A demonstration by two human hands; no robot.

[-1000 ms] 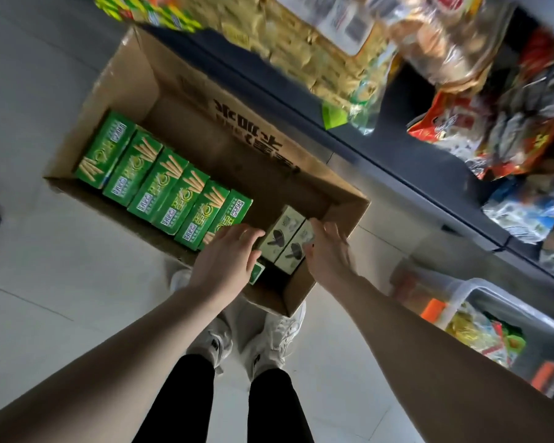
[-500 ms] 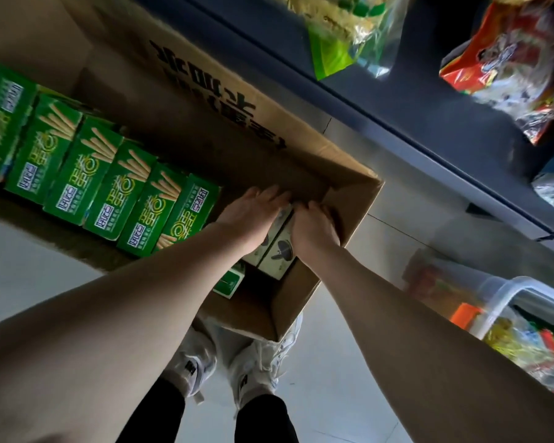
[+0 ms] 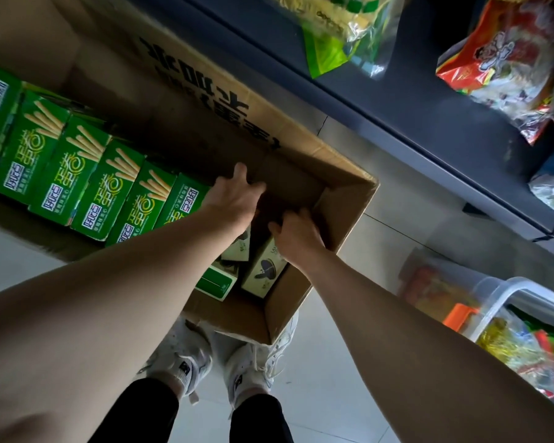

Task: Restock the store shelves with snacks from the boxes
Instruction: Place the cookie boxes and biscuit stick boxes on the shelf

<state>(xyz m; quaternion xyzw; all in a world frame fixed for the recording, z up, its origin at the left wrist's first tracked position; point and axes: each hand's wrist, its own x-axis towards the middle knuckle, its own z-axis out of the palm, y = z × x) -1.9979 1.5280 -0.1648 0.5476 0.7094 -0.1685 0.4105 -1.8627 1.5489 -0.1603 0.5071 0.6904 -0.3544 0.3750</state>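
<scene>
Mid-frame cardboard box point(image 3: 288, 174) holds green biscuit-stick cartons point(image 3: 87, 174) (left); both hands, left hand point(image 3: 234, 199) and right hand point(image 3: 296, 235), reach onto pale cartons point(image 3: 264, 276), grip unclear.

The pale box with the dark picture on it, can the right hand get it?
Probably yes. The right hand already rests on the pale box, inside the open cardboard carton, with nothing between them.

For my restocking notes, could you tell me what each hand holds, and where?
Both hands, left and right, rest on the far ends of the pale boxes; whether the hidden fingers grip cannot be told.
</scene>
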